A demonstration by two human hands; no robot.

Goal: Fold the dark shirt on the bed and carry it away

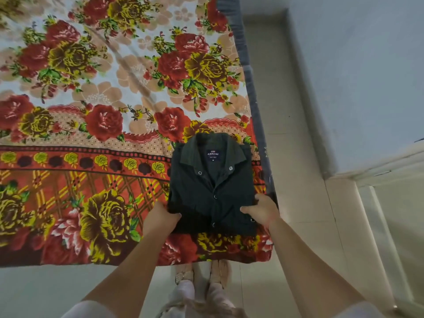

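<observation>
The dark shirt [211, 184] already lies folded into a compact rectangle, collar at the far end and label showing, on the floral bedspread [91, 111] at the bed's near right corner. The left hand [160, 218] grips its near left edge, fingers tucked underneath with the thumb on top; the right hand [261, 211] clasps the near right edge, thumb pressed on the front placket. Folding looks finished. What remains, judging by this, is lifting the bundle clear and carrying it off across the tiled floor [298, 157].
</observation>
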